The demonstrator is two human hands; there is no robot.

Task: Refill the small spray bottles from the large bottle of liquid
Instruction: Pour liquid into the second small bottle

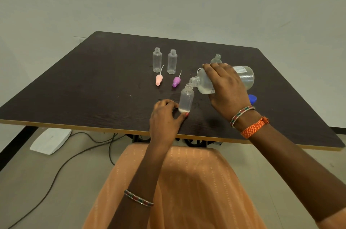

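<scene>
A dark wood-grain table (93, 88) fills mid-frame. Right of centre, a large clear plastic bottle of liquid (245, 76) is held tipped on its side by the right hand (227, 86), fingers curled over its body, so that its neck meets the mouth of a small frosted plastic bottle (186, 98) just below and to its left. This small bottle, a little liquid at its base, is steadied upright by the left hand (164, 118), thumb and fingertips pinching its foot. Two empty clear bottles (156, 60) stand above centre; a third, possibly, behind the right hand. A pink spray top (159, 79) and a purple one (176, 81) lie nearby.
</scene>
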